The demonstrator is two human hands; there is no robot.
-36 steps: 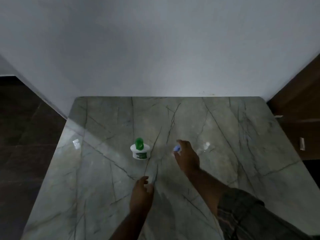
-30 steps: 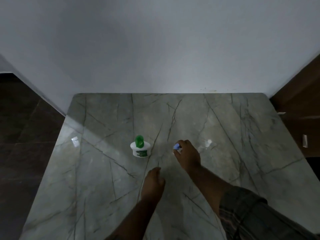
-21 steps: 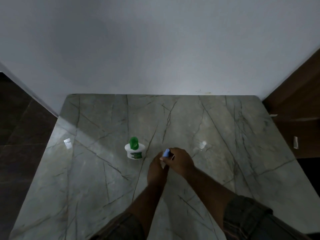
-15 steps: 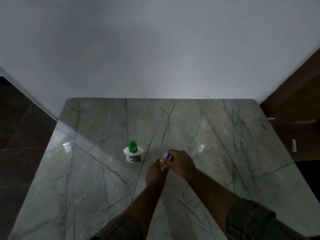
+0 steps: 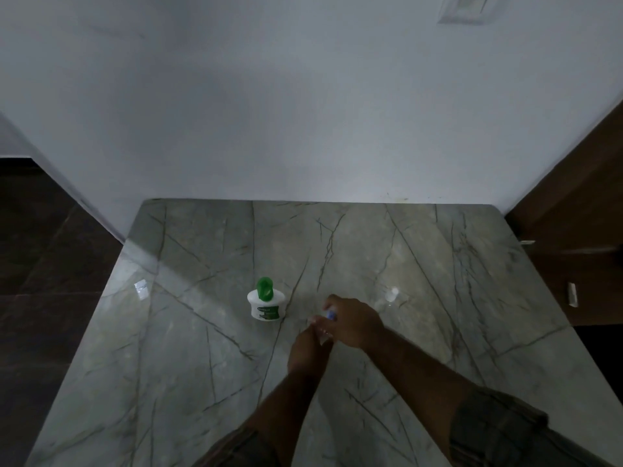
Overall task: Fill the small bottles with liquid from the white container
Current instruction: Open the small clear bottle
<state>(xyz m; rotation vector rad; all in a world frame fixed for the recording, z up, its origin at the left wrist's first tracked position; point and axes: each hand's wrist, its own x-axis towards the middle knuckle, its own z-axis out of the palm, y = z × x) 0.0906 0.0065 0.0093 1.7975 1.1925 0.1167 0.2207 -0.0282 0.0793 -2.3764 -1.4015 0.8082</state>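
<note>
The left grip (image 5: 308, 348) has come up from the near side and now holds the small bottle (image 5: 324, 336) just right of the white container (image 5: 265, 306). The right grip (image 5: 354, 323) pinches its blue cap (image 5: 331, 314). Uncapping seems to be starting; the container stands capped and nothing looks poured yet.

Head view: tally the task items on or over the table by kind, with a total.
white container, green cap: 1
small bottle, blue cap, held between the left hand and the right hand: 1
small clear item lying right of the hands, perhaps another bottle, too faint to tell: 1
Total: 3
</note>
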